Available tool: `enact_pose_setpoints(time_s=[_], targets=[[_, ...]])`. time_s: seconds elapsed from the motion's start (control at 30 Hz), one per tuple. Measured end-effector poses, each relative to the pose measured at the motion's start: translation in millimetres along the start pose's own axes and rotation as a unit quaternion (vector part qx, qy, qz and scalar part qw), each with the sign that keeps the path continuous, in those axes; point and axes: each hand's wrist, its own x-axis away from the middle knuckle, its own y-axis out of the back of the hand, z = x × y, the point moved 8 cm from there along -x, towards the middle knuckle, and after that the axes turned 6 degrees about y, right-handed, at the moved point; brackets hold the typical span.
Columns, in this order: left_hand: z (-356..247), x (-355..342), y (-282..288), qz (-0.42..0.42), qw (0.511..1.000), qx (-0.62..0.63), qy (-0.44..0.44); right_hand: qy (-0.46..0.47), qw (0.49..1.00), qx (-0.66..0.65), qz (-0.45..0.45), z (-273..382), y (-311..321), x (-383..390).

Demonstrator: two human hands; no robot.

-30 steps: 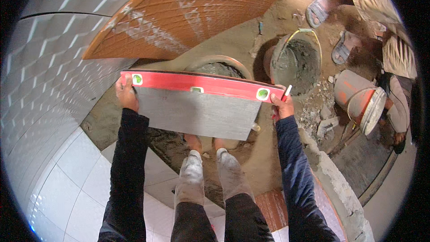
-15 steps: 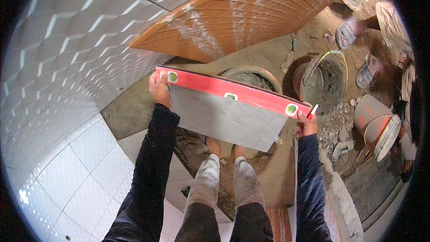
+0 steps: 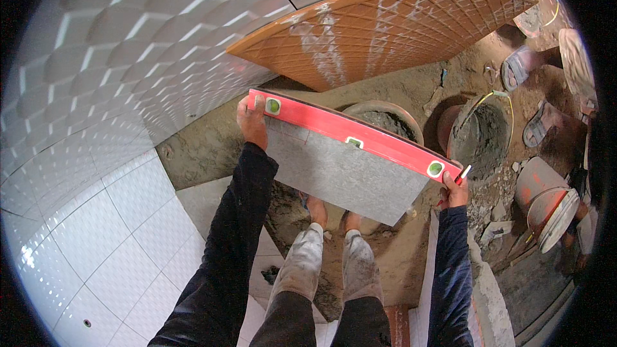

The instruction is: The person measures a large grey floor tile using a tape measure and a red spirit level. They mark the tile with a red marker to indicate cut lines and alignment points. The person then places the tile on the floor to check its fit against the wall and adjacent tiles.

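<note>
A red spirit level (image 3: pixel 315 123) with several green vials lies along the far edge of a grey rectangular tile (image 3: pixel 347 170). My left hand (image 3: pixel 253 123) is closed round the left end of the level, and it appears to grip the tile's corner too. At the opposite end, my right hand (image 3: pixel 455 191) grips the level with its thumb on top. A slim red and white pen-like thing (image 3: pixel 464 172) sticks out by my right fingers. The tile is held above the floor over my feet; its underside is hidden.
Beyond the level stand a bucket of wet mortar (image 3: pixel 385 115) and another mortar bucket (image 3: pixel 479 135) with a yellow handle. An orange ribbed panel (image 3: pixel 385 35) leans on the white textured wall (image 3: pixel 128 58). At right are a tipped bucket (image 3: pixel 538 186) and another person's sandalled foot (image 3: pixel 517 67).
The level and tile, with both hands on them, appear slightly further right in view. The surroundings have shifted right and down too, so the view itself has turned. Both hands keep their grip.
</note>
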Motion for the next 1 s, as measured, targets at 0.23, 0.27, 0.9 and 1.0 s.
enact_pose_setpoints(time_s=[0.23, 0.27, 0.9, 1.0], targets=[[-3.2, 0.4, 4.8, -0.036, 0.998, -0.028, -0.031, 0.087, 0.994, 0.019, -0.071, -12.1, 33.9, -7.5], [-10.0, 1.1, -0.8, -0.025, 0.999, -0.029, -0.03, 0.08, 0.993, 0.023, -0.081, -26.5, 65.7, -15.0], [12.9, -2.4, 9.2, -0.003, 0.999, -0.05, 0.016, 0.172, 0.977, 0.103, -0.067, -8.0, 25.6, -2.0], [5.9, 0.6, -2.7, -0.014, 0.997, 0.057, 0.047, 0.149, 0.978, 0.119, -0.084, 0.0, 21.3, 7.9]])
